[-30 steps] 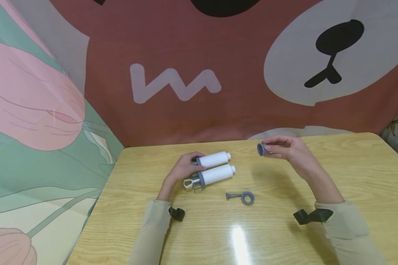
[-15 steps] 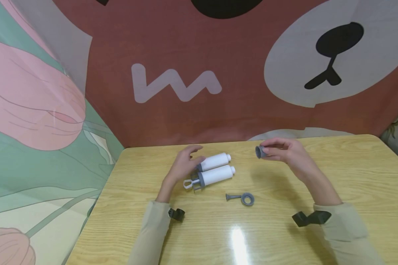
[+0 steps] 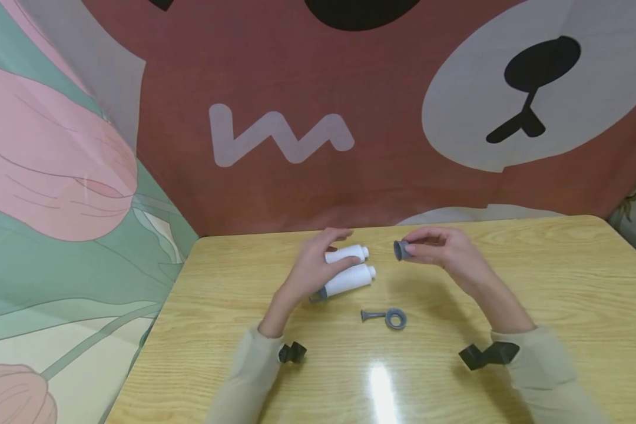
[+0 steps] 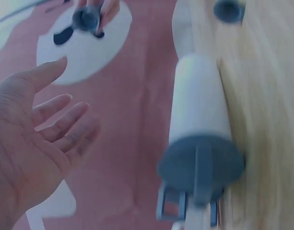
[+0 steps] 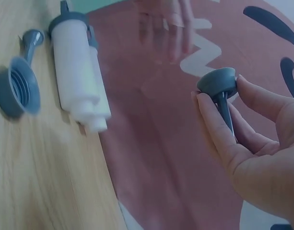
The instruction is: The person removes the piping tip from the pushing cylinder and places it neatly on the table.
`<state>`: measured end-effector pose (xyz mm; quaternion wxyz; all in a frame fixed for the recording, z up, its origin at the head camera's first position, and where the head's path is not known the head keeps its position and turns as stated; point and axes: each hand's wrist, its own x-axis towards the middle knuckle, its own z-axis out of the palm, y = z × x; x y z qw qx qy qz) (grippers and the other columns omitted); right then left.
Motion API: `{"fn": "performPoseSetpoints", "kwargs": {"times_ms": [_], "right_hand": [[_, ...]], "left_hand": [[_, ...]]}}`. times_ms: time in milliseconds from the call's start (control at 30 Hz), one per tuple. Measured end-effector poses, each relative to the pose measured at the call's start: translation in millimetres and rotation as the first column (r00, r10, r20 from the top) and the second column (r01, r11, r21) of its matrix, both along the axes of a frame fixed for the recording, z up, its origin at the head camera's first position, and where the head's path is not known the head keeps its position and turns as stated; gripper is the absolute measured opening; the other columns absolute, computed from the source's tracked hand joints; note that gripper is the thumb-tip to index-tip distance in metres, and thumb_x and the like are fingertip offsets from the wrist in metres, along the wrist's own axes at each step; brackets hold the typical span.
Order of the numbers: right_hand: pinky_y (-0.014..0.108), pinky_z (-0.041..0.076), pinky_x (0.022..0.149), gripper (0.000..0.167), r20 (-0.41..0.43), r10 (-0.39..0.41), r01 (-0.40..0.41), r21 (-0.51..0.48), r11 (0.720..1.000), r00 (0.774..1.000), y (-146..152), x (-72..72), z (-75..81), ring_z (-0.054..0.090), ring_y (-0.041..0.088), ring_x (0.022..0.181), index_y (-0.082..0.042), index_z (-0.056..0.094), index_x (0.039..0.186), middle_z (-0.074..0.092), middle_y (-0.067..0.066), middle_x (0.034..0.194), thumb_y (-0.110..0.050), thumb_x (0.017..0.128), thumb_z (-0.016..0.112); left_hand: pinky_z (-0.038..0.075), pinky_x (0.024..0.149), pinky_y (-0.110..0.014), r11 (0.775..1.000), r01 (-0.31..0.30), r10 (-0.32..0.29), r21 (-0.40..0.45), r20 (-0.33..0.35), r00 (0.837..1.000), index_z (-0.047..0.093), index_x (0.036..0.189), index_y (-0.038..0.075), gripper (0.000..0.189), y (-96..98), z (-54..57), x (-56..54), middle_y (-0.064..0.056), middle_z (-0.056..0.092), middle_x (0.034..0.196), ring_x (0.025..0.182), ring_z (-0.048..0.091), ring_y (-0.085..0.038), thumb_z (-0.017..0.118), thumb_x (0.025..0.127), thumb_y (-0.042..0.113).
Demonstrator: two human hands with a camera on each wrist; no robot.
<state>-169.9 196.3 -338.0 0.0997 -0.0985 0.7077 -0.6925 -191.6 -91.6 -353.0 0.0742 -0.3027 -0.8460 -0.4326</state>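
My right hand (image 3: 458, 259) pinches a small grey funnel-shaped piece (image 3: 401, 250) in the air right of the white cylinders; in the right wrist view a thin stem points down from the piece's cup (image 5: 217, 82). My left hand (image 3: 312, 268) hovers over two syringe-like white cylinders, its fingers spread and loose, apart from them in the left wrist view. The nearer cylinder (image 3: 350, 280) and the farther cylinder (image 3: 344, 254) lie side by side, narrow tips to the right. Grey caps sit at their left ends, partly hidden by my left hand.
A second grey piece (image 3: 374, 315), with a ring at one end and a small flared cup at the other, lies in front of the cylinders. The wooden table (image 3: 191, 359) ends at a printed red cloth (image 3: 297, 194) behind.
My left hand has let go of the farther cylinder, lifted off and moved right over both cylinders. My right hand has moved slightly left and nearer with the funnel-shaped piece.
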Motion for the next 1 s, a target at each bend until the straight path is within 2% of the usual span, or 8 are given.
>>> {"fn": "performPoseSetpoints", "kwargs": {"times_ms": [167, 267, 400, 667, 867, 1000], "right_hand": [[0.032, 0.058, 0.092, 0.036, 0.018, 0.02, -0.02, 0.003, 1.0, 1.0, -11, 2.1, -0.3, 0.075, 0.019, 0.097, 0.012, 0.059, 0.126, 0.074, 0.002, 0.108, -0.008, 0.098, 0.07], [0.033, 0.059, 0.091, 0.032, 0.027, 0.033, -0.032, -0.03, 0.999, 0.999, -16, 3.2, -0.6, 0.075, 0.019, 0.095, 0.01, 0.058, 0.124, 0.073, 0.004, 0.108, -0.006, 0.099, 0.069], [0.033, 0.059, 0.09, 0.028, 0.033, 0.051, -0.05, -0.055, 0.997, 0.998, -20, 5.2, -1.1, 0.074, 0.019, 0.094, 0.009, 0.057, 0.122, 0.073, 0.005, 0.105, -0.005, 0.099, 0.067], [0.033, 0.059, 0.09, 0.029, 0.063, 0.07, -0.065, -0.086, 0.994, 0.996, -26, 7.4, -3.0, 0.074, 0.019, 0.093, 0.008, 0.056, 0.123, 0.073, 0.006, 0.106, -0.006, 0.1, 0.067], [0.033, 0.059, 0.09, 0.031, 0.066, 0.082, -0.075, -0.101, 0.992, 0.994, -29, 8.4, -2.7, 0.074, 0.02, 0.094, 0.009, 0.054, 0.123, 0.071, 0.01, 0.107, -0.006, 0.1, 0.067], [0.034, 0.059, 0.09, 0.029, 0.061, 0.089, -0.082, -0.103, 0.991, 0.994, -29, 7.7, -3.8, 0.074, 0.02, 0.095, 0.009, 0.055, 0.123, 0.069, 0.011, 0.109, -0.006, 0.1, 0.066]], "left_hand": [[0.059, 0.089, -0.03, 0.993, 0.1, -0.091, 0.069, -0.12, 0.989, 0.066, 0.133, 0.002, 0.052, 17.9, 0.0, 10.8, -0.011, 0.068, 0.127, 0.116, 0.066, -0.026, 0.086, 0.087, 0.016], [0.06, 0.086, -0.031, 0.98, 0.159, -0.135, 0.118, -0.188, 0.973, 0.065, 0.131, 0.0, 0.053, 25.2, -1.3, 14.9, -0.013, 0.068, 0.125, 0.112, 0.067, -0.026, 0.087, 0.084, 0.011], [0.059, 0.088, -0.028, 0.969, 0.205, -0.17, 0.135, -0.23, 0.958, 0.063, 0.129, -0.003, 0.052, 31.5, -2.8, 19.2, -0.016, 0.067, 0.124, 0.111, 0.067, -0.029, 0.087, 0.084, 0.007], [0.058, 0.088, -0.025, 0.974, 0.205, -0.171, 0.096, -0.282, 0.944, 0.067, 0.123, -0.003, 0.043, 37.9, -5.2, 24.4, -0.013, 0.069, 0.119, 0.11, 0.067, -0.02, 0.086, 0.086, 0.008], [0.06, 0.085, -0.027, 0.971, 0.208, -0.165, 0.12, -0.299, 0.94, 0.069, 0.118, -0.003, 0.034, 39.6, -5.9, 24.4, -0.014, 0.07, 0.115, 0.108, 0.069, -0.022, 0.083, 0.087, 0.004], [0.058, 0.087, -0.024, 0.97, 0.211, -0.16, 0.125, -0.326, 0.932, 0.07, 0.115, -0.004, 0.031, 39.8, -6.3, 23.3, -0.014, 0.071, 0.111, 0.105, 0.07, -0.022, 0.082, 0.088, 0.002]]}}
